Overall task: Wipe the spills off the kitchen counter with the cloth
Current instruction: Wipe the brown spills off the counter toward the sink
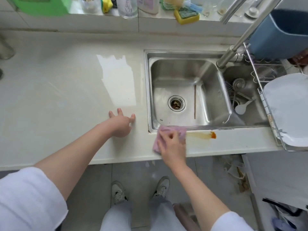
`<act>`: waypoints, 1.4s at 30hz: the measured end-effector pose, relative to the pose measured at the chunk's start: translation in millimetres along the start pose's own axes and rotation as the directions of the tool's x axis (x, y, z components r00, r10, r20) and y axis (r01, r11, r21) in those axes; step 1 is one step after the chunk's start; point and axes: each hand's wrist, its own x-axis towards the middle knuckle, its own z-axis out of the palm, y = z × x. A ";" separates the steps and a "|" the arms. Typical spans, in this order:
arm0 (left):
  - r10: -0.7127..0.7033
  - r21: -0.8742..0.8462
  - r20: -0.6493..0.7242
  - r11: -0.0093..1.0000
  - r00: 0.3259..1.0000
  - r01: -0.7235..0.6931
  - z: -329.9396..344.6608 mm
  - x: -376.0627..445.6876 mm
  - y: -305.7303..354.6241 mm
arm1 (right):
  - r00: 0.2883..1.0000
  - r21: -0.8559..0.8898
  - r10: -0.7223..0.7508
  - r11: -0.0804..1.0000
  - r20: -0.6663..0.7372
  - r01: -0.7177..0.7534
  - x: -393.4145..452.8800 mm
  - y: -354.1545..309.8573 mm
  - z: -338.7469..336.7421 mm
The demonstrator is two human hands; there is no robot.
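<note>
A pink cloth (173, 130) lies on the white kitchen counter (66, 90), on the narrow strip in front of the sink. My right hand (171, 144) lies on top of the cloth with its fingers curled into the fabric. Just right of the cloth an orange-brown spill (202, 135) streaks along the strip and ends in a darker red blob. My left hand (121, 124) rests on the counter left of the sink, fingers spread and straight.
The steel sink (183, 55) holds a chopstick and a drain strainer with scraps; its smaller right basin holds utensils. A faucet reaches over it. A wire dish rack (266, 104) with a white plate stands at the right. Sponges and bottles line the back ledge.
</note>
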 end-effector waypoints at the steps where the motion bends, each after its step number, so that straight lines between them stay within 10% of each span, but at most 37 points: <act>1: 0.007 0.020 0.011 1.000 1.000 -0.007 -3.5 -2.9 -1.7 | 0.989 0.023 -0.135 0.991 0.063 0.134 -6.7 -17.2 8.3; 5: 0.023 0.096 0.039 0.995 0.999 -0.027 -6.9 -3.4 2.3 | 0.943 0.151 -0.312 0.944 0.117 0.294 -3.9 34.5 -13.6; 8: 0.017 0.072 0.033 0.997 0.999 -0.019 -0.3 2.6 -4.4 | 0.999 0.090 0.030 0.996 -0.017 -0.029 7.1 111.0 -48.3; 12: 0.016 0.037 0.010 0.999 1.000 -0.016 2.3 0.7 -0.8 | 0.872 0.058 0.459 0.888 -0.168 -0.456 22.3 107.0 -48.6; 15: 0.023 0.032 -0.023 0.999 0.999 -0.022 5.2 -3.0 2.3 | 0.993 0.013 0.112 0.994 0.033 -0.113 18.7 43.2 -21.4; 18: 0.016 0.014 -0.050 1.000 0.999 -0.016 17.7 -3.3 -3.3 | 0.920 0.168 -0.279 0.956 0.275 0.240 1.0 41.4 -22.0; 22: 0.007 -0.023 -0.059 1.000 0.998 -0.008 17.9 1.3 -4.1 | 0.999 0.132 0.030 0.991 0.038 -0.035 6.5 125.1 -61.5; 26: -0.018 -0.057 -0.066 0.998 0.998 0.014 13.6 4.3 0.3 | 0.907 0.160 0.416 0.902 -0.068 -0.402 31.6 128.7 -64.8; 32: -0.019 -0.152 -0.080 0.988 0.997 0.007 13.7 4.1 -1.6 | 0.969 0.161 -0.139 0.981 0.204 0.107 7.7 95.1 -44.3; 38: -0.042 -0.225 -0.069 0.974 0.997 0.026 9.2 2.7 4.0 | 0.919 0.103 0.387 0.920 -0.070 -0.379 17.5 161.4 -84.1; 42: -0.040 -0.181 -0.076 0.983 0.996 0.025 0.6 -1.4 10.8 | 0.956 0.087 0.289 0.955 -0.054 -0.283 34.4 112.1 -61.2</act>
